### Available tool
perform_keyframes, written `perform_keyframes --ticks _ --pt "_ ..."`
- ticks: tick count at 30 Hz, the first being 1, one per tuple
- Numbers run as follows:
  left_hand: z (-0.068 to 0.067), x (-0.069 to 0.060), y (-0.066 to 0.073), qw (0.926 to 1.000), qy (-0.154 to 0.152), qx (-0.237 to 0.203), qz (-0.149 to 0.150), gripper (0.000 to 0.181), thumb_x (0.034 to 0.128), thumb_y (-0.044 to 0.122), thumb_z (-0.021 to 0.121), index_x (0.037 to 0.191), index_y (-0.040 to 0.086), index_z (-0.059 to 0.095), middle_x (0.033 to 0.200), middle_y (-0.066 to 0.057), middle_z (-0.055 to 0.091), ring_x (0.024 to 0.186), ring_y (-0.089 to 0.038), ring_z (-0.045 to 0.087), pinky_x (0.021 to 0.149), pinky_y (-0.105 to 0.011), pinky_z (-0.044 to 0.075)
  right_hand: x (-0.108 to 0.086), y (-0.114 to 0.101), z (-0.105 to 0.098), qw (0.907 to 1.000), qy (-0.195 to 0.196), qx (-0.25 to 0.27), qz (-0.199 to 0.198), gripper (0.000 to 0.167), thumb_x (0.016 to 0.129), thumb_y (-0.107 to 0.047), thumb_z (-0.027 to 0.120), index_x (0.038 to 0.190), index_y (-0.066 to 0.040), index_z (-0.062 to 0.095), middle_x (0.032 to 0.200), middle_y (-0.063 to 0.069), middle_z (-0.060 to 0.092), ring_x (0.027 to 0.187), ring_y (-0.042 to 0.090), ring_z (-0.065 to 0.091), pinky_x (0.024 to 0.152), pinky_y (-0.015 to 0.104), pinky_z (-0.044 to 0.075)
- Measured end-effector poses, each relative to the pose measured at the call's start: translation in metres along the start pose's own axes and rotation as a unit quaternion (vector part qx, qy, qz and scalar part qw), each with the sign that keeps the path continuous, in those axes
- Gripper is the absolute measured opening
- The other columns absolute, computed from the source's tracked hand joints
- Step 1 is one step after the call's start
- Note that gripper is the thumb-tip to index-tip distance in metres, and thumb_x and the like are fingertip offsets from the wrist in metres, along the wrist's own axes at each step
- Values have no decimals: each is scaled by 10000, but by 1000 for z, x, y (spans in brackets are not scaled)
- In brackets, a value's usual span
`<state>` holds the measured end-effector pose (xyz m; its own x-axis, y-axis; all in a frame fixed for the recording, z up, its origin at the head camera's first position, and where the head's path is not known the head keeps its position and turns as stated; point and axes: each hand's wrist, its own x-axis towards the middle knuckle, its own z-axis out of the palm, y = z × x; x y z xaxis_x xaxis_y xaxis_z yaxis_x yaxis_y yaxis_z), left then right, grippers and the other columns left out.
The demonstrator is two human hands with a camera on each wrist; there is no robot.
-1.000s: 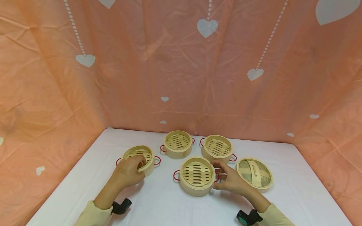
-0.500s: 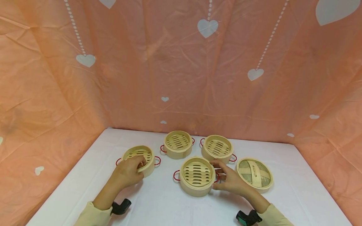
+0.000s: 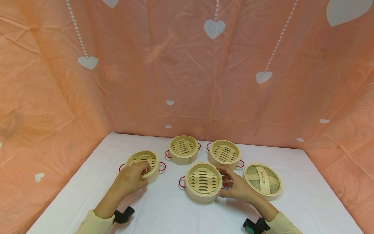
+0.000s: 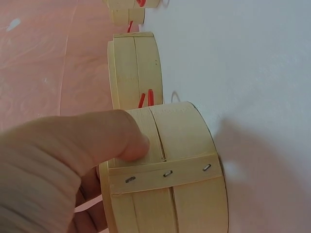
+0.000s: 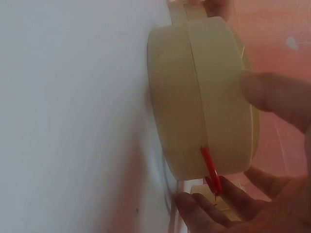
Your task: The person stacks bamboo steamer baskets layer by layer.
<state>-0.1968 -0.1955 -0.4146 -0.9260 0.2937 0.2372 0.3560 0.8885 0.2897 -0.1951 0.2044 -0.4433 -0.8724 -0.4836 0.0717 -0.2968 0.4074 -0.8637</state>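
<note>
My left hand [image 3: 132, 178] grips the near rim of a round bamboo steamer basket [image 3: 155, 175] at the left. In the left wrist view the thumb presses the stapled outer wall [image 4: 189, 194], and the other fingers reach over the rim, partly hidden. At the front centre sits a second bamboo steamer basket [image 3: 201, 196] with a slatted bottom and red side handles. My right hand [image 3: 238, 188] holds its right side, thumb on the wall and fingers spread around the red handle [image 5: 210, 167]. Both baskets stand upright on the white table.
Two more steamer baskets, one at the back centre [image 3: 183, 158] and one behind the front basket [image 3: 217, 160], stand near the back edge. A woven bamboo lid [image 3: 264, 180] lies right of my right hand. Pink cloth with hearts [image 3: 187, 81] surrounds the white table [image 3: 163, 214].
</note>
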Motion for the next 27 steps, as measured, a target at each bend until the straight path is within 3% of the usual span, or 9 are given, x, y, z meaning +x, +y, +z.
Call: perform_keyframes --ticks 7,16,27 --pt "1 0 0 10000 64 -22 26 289 632 60 708 846 216 593 718 98 473 630 -93 428 519 -257 323 1 -1 1 10000 7 39 76 869 695 -142 825 1427 -81 362 1334 200 491 1190 361 522 940 354 494" --pt "2 0 -1 9995 290 16 131 302 617 39 704 854 199 609 753 86 523 633 -94 432 517 -246 328 0 -3 6 9999 96 55 -17 923 681 -166 850 1429 -24 329 1363 261 451 1186 414 529 882 263 509" --pt "5 2 -2 9977 587 135 304 293 620 51 716 867 187 635 710 95 499 653 -93 440 555 -256 336 1 -5 10 9997 142 198 82 893 685 -108 831 1420 -18 332 1353 288 431 1068 317 563 777 271 551"
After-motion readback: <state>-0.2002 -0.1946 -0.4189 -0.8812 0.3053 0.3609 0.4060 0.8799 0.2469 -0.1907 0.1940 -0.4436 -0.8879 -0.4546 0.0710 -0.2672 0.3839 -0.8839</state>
